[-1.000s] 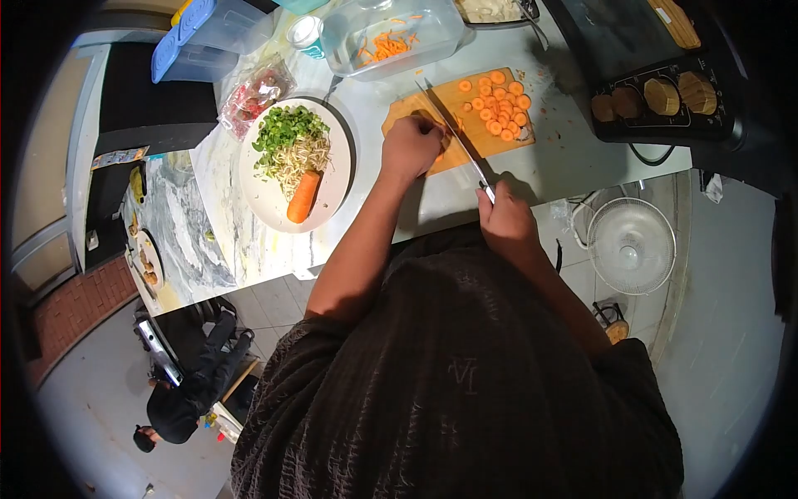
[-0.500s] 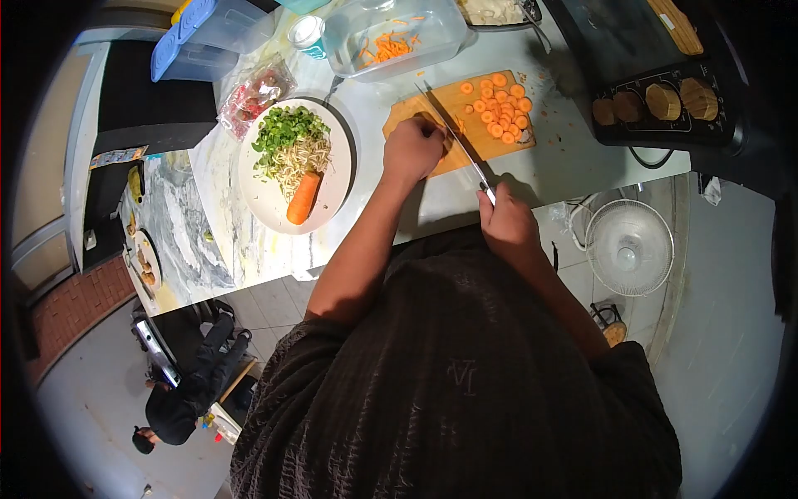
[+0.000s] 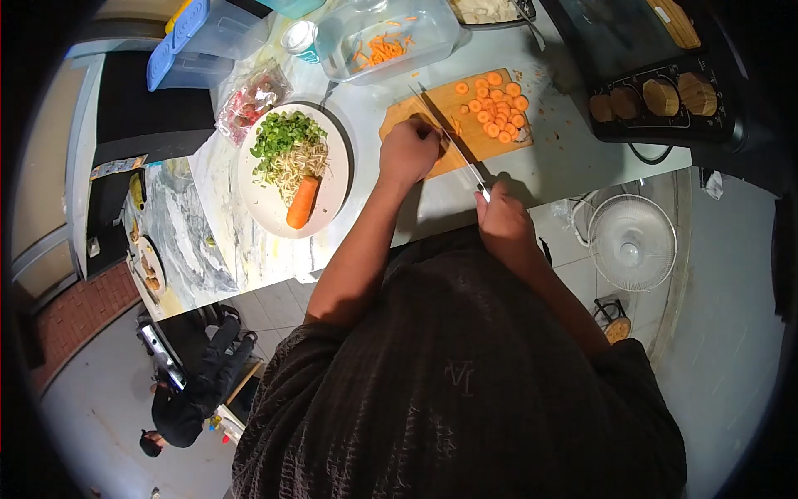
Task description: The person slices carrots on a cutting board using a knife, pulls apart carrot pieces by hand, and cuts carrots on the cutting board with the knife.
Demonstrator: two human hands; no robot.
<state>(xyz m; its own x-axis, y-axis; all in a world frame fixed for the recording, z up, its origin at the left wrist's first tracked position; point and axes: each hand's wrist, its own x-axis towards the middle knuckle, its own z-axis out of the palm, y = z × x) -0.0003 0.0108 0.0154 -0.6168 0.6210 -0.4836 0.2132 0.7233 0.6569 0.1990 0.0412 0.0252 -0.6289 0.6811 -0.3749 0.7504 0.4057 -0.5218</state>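
Note:
My right hand (image 3: 504, 218) is wrapped round the handle of a long kitchen knife (image 3: 451, 139), whose blade slants up and left across an orange cutting board (image 3: 507, 150). Just left of the blade, my left hand (image 3: 410, 155) rests on the board with its fingers curled and closed; whatever they hold is hidden beneath them. Thin carrot strips (image 3: 457, 126) lie by the blade. Carrot rounds (image 3: 499, 106) are heaped at the board's right end. A white plate (image 3: 258, 204) on the left bears chopped greens (image 3: 283, 137), bean sprouts (image 3: 293, 170) and a peeled carrot piece (image 3: 302, 202).
Behind the board stands a clear plastic tub (image 3: 436, 46) with carrot shreds, beside a white cup (image 3: 300, 39). A plastic bag (image 3: 252, 98) touches the plate's area. A black appliance (image 3: 598, 66) occupies the right. Below the table edge is a wire basket (image 3: 632, 241); another person (image 3: 179, 416) is at lower left.
The view has shifted slightly, carrying the table things a little left. Both hands keep nearly the same places, and the knife still lies across the board.

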